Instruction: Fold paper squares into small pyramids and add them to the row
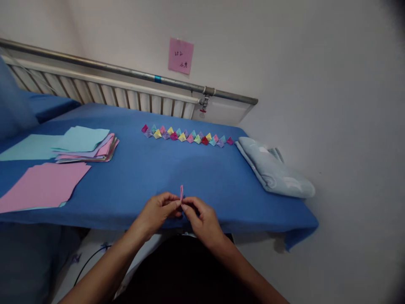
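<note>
My left hand [158,211] and my right hand [202,219] meet over the near edge of the blue-covered bed [142,169]. Both pinch a small folded pink paper piece [181,192] that stands edge-up between the fingertips. Farther back on the bed lies a row of several small folded paper pieces [186,135] in pink, yellow, green, purple and red. To the left sit a stack of coloured paper sheets [87,145], a loose pink sheet [44,183] and a light blue sheet [27,147].
A folded pale blue cloth [274,169] lies at the bed's right end. A white radiator [104,93] and a metal pipe [126,71] run along the wall, with a pink note [180,55] stuck above. A blue pillow [15,105] sits far left.
</note>
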Available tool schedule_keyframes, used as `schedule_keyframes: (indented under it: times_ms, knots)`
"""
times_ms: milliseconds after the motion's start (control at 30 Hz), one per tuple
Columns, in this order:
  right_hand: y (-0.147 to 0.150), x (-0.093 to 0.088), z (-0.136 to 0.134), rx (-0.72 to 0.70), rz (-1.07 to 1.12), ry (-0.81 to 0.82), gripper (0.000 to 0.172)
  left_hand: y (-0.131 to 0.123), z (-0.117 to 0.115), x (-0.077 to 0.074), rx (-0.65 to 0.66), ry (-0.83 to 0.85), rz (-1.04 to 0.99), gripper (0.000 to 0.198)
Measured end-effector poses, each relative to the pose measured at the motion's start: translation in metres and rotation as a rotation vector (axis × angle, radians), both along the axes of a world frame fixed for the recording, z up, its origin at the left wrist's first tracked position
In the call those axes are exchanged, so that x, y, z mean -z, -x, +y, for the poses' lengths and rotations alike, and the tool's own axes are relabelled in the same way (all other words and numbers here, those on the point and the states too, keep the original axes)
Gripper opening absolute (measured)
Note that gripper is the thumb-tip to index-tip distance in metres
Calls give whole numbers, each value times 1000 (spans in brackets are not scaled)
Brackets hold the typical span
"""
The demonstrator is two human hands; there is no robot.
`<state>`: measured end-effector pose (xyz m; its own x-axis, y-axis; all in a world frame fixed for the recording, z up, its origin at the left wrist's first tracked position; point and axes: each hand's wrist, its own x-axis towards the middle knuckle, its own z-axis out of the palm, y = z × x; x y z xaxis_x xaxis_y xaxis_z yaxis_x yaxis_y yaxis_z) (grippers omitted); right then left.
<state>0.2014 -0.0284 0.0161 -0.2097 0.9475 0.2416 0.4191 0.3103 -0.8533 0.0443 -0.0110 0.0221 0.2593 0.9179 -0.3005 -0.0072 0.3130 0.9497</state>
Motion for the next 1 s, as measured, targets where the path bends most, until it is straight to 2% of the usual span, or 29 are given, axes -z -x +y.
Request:
schedule_keyframes:
  times_ms: [200, 500, 767, 1000]
  knots:
    - [-1, 1, 0, 0, -8, 36, 17, 0, -1, -1, 38, -37, 100, 27]
    - [1, -1, 0, -23, 55, 122, 13, 0, -1, 2, 70, -47, 120, 25]
    - [-2, -5, -1, -29, -2, 65, 15, 1, -1, 1, 66, -48, 132, 24]
    - [-2, -2, -1, -35, -45, 20, 17, 0, 0, 1, 75, -57, 155, 26]
